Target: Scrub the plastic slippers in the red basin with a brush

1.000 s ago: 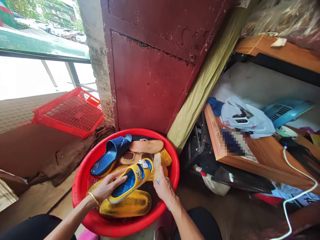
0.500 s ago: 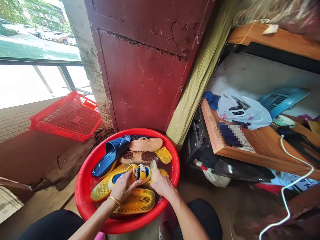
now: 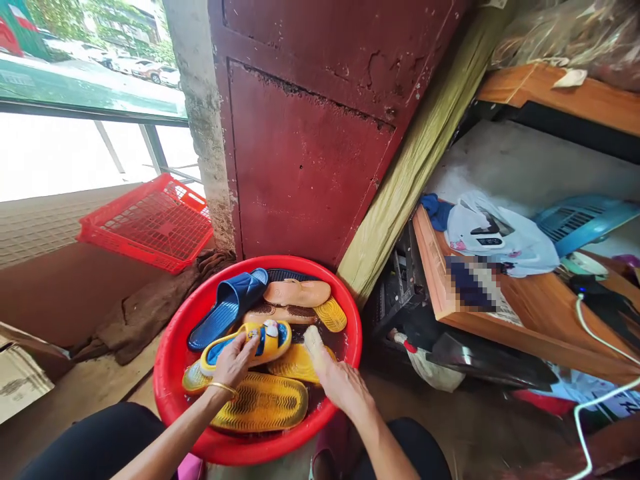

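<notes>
Left hand (image 3: 233,363) gripped yellow-and-blue slipper (image 3: 271,347) over red basin (image 3: 167,373). Right hand (image 3: 346,385) clasped pale brush (image 3: 314,343) just right of slipper. Blue slide (image 3: 223,313) lay far left in basin.

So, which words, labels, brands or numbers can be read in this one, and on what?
None can be read for certain.
Yellow slipper under the left hand: small markings on the strap, too small to read.
Paper on the wooden desk: faint print, too small.
Blue-and-white packet, lower right: dark marks, too blurred.
</notes>
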Tool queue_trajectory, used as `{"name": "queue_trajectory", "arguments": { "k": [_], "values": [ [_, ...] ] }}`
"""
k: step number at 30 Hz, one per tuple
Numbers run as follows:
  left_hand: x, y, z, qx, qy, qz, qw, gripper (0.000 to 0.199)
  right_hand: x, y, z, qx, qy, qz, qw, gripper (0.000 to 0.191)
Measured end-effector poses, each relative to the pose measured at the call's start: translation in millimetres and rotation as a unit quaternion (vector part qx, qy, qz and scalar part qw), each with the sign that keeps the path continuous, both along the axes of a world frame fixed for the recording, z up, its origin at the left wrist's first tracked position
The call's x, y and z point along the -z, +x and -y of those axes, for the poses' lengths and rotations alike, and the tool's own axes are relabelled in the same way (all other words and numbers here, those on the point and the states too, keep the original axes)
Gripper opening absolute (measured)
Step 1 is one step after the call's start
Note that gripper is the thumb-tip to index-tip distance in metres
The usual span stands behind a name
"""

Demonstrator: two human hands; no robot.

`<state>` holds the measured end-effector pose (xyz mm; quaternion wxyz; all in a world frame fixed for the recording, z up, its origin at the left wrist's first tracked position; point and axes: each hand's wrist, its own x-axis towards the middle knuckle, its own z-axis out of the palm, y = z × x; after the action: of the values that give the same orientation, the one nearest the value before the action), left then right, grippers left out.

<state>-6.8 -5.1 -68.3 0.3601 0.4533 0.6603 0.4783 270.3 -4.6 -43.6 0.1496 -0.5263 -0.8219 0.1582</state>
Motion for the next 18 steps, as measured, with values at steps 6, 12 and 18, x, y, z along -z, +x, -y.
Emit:
{"name": "queue_trajectory", "arguments": {
  "k": [6,12,18],
  "values": [
    [-4.3,0,-4,0.008,0.030,0.030,0.999,0.060,-12.4,-20,-4,-0.033,-0.029,0.035,0.998,0.061],
    [7.9,8,2,0.004,0.029,0.011,1.000,0.052,-34.6,-27,6,-0.088,-0.093,0.027,0.991,0.056],
    [8.9,7,3,0.022,0.023,0.047,0.998,0.048,-57.4,9,2,-0.066,-0.166,0.004,0.984,0.054]
  ]
}}
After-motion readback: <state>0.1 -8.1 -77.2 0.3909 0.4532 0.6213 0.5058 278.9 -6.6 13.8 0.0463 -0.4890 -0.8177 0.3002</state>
